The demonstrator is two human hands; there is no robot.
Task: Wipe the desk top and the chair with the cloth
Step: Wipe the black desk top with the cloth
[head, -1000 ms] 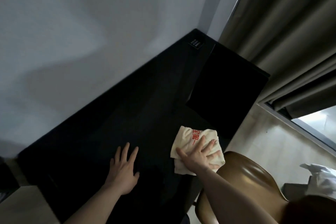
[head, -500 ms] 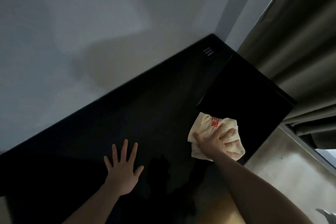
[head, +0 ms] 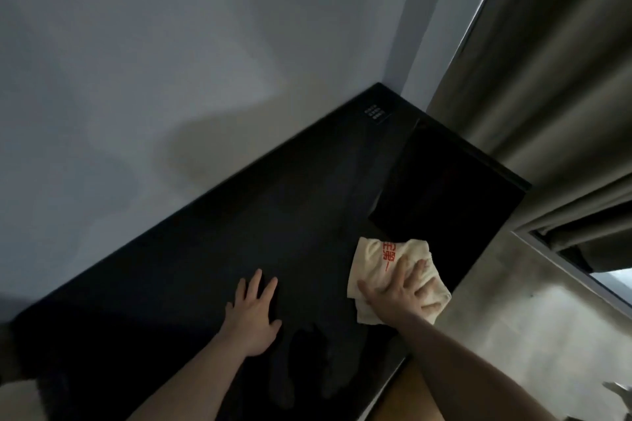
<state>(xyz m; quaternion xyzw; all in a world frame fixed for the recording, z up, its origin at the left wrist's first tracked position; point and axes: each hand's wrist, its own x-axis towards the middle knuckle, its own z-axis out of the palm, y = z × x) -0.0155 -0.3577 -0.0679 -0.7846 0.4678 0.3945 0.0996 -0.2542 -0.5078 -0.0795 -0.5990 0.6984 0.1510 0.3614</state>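
A long black desk top [head: 212, 249] runs along the pale wall into the corner. My right hand [head: 398, 290] presses flat on a cream cloth [head: 376, 260] with red lettering, near the desk's front edge on the right. The cloth overhangs that edge slightly. My left hand [head: 253, 313] lies flat on the desk to the left of the cloth, fingers spread, holding nothing. A sliver of the brown chair [head: 407, 396] shows below the desk edge between my forearms.
A black panel [head: 448, 195] rises at the desk's right end, just beyond the cloth. A small control pad [head: 374, 112] sits in the far corner. Olive curtains [head: 554, 79] hang on the right above a window frame. Grey floor [head: 533, 325] lies to the right.
The view has tilted and shifted. My right hand has slid the cloth back toward the desk's front edge, away from the black panel. The left hand stays planted.
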